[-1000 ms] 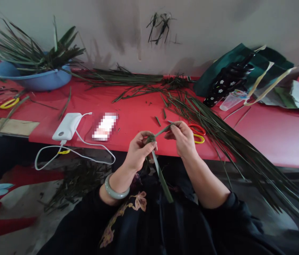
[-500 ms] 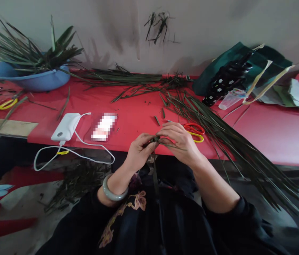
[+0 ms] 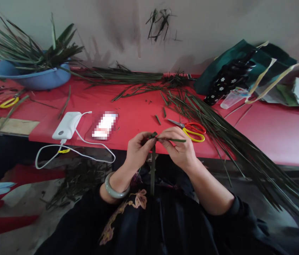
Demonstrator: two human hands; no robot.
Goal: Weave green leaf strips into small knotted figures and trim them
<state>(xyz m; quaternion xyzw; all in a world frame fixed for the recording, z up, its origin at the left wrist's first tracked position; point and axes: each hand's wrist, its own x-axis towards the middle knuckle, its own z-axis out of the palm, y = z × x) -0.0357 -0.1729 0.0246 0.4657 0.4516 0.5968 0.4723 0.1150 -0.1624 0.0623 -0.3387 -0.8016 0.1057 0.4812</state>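
Green leaf, 1 folded piece (image 3: pixel 153 135): held between the 2 hands, at the front edge of the red tabletop (image 3: pixel 136 115). Left hand (image 3: pixel 139 150): thumb and forefinger closed on the piece, other fingers curled; 1 pale bangle (image 3: pixel 116 191) at the wrist. Right hand (image 3: pixel 178 148): thumb and forefinger tips pinched together on the leaf at the piece's right side, other fingers bent, loosely grouped. Leaf ends, 2: 1 long strip (image 3: pixel 153 170) hanging below the tabletop edge, in front of the dark clothing; 1 short end (image 3: pixel 178 140) pointing right, across the right hand.

Scissors (image 3: pixel 183 126), 1 pair, red and yellow handles: just beyond the right hand. Long leaves (image 3: pixel 226 136), 1 bundle: right of the scissors, running over the front edge. Phone (image 3: pixel 104 125), 1, image blurred: left of the hands, beside 1 white power bank (image 3: pixel 66 125). Between phone and scissors: a stretch of red surface with small leaf scraps (image 3: pixel 157 119). Blue basin (image 3: pixel 43 79), 1, holding leaves: far left, near the wall.
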